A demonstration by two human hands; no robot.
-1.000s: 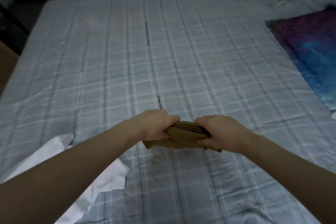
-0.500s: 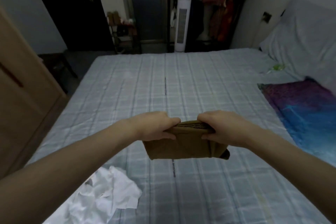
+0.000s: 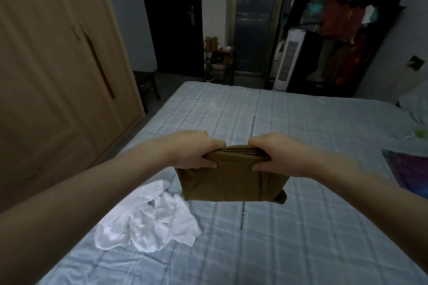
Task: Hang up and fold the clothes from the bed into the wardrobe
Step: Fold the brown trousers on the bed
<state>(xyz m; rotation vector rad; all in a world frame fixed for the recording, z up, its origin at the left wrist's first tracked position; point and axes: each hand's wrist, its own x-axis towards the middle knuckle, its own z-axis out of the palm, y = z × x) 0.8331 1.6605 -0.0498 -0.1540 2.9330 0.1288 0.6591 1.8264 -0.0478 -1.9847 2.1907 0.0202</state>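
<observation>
Up comes the folded brown garment point(image 3: 228, 180), lifted higher off the bed point(image 3: 301, 227) than a moment back, and the view has swung left, so the wardrobe point(image 3: 58, 76) now fills that side with its doors closed. Left hand point(image 3: 194, 151) and right hand point(image 3: 275, 154) each grip a top corner, fingers curled over the stacked folds, thumbs pressed on the near face. It hangs as a neat rectangle, long axis running left to right, folded edge up, lower edge clear of the checked sheet. A crumpled white garment point(image 3: 150, 222) lies on the bed below the left forearm. At the right edge, a purple and blue cloth point(image 3: 410, 169) sits on the bed.
</observation>
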